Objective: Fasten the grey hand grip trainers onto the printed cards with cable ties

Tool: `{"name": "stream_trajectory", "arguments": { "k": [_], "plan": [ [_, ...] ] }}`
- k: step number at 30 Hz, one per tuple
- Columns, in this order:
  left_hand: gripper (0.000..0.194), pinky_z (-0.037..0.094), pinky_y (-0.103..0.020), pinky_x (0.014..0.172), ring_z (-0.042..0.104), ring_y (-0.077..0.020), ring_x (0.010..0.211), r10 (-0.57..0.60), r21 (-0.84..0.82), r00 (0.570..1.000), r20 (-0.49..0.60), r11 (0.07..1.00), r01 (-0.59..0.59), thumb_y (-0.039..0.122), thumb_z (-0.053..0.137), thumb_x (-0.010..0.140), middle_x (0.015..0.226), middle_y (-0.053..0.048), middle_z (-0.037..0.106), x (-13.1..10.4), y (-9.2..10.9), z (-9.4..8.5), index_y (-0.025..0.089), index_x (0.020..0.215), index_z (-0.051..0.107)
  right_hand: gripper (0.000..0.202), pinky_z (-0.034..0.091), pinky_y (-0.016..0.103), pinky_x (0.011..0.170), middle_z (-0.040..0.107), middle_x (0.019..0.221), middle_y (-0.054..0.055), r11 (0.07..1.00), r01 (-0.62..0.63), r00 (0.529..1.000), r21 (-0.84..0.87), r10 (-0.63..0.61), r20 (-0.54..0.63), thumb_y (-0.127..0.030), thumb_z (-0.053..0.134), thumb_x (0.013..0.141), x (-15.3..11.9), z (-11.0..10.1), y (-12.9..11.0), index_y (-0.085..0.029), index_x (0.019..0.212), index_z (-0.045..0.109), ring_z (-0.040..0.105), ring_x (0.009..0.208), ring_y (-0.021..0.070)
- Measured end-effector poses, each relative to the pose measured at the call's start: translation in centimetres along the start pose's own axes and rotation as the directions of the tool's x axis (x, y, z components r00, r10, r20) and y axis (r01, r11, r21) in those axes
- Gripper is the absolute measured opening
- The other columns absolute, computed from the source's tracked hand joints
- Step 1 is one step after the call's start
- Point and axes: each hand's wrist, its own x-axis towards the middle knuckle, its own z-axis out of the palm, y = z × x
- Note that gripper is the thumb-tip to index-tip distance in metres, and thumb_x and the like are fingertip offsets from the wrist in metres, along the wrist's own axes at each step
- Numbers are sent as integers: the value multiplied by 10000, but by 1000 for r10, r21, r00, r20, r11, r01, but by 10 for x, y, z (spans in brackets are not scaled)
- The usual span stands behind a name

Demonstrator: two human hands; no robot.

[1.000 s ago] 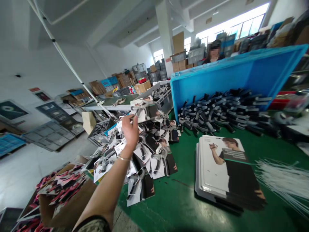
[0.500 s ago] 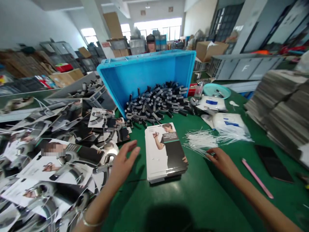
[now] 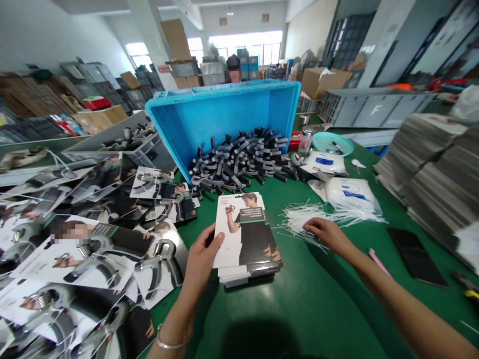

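My left hand (image 3: 204,254) is closed on the left edge of the top printed backing card (image 3: 247,239), thumb on its face. That card sits a little askew on a stack of cards (image 3: 239,274) on the green table. To the right, my right hand (image 3: 322,232) pinches a thin white cable tie, its strip reaching left from the fingertips. A loose pile of white cable ties (image 3: 299,219) lies just under and beyond these fingers. Left of my left hand are carded hand grippers (image 3: 157,269) with grey handles and metal springs, heaped on one another.
A tilted blue crate (image 3: 224,114) spills loose hand grippers (image 3: 239,159) behind the cards. Bags of cable ties (image 3: 352,194), a phone (image 3: 417,257), a pink pen-like stick (image 3: 378,262) and stacked grey cardboard (image 3: 422,164) stand to the right. A person (image 3: 234,70) is behind the crate.
My left hand has moved right and taken hold of the top card, shifting it left on the stack. My right hand has moved slightly left and closed at the cable ties.
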Motion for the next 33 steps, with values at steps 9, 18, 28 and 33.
{"name": "stream_trajectory", "arguments": {
  "k": [9,18,28,33],
  "plan": [
    [555,552,-297,686,693,-178,741,-194,-311,981,-27,934,176,405,847,682,948,-41,734,-27,7,-17,173,1143,643,419,510,284,596,637,726,5,902,-74,988,426,7,156,-556,685,814,-14,-1,-43,-149,909,646,568,572,116],
    [399,535,-297,765,706,-189,840,-138,-439,990,29,888,136,308,796,746,994,-62,730,-53,5,-31,159,1065,609,223,571,274,672,701,871,9,618,106,969,779,-240,59,-357,712,878,-6,40,-149,-208,985,586,676,689,124],
    [371,506,-280,780,685,-172,843,-139,-556,989,-50,826,88,298,792,759,1001,-52,722,-68,-13,-51,171,1060,615,224,586,300,651,698,779,45,829,438,869,348,-490,74,-385,384,1052,-15,129,-212,-190,1056,495,701,649,153],
    [375,511,-301,732,687,-214,816,-167,-613,977,-137,788,49,484,668,842,928,-80,746,-58,-18,-39,151,1014,683,159,544,283,605,665,814,33,809,552,826,201,-564,3,-340,361,1058,-17,128,-198,-212,1084,453,659,599,133]
  ]
}}
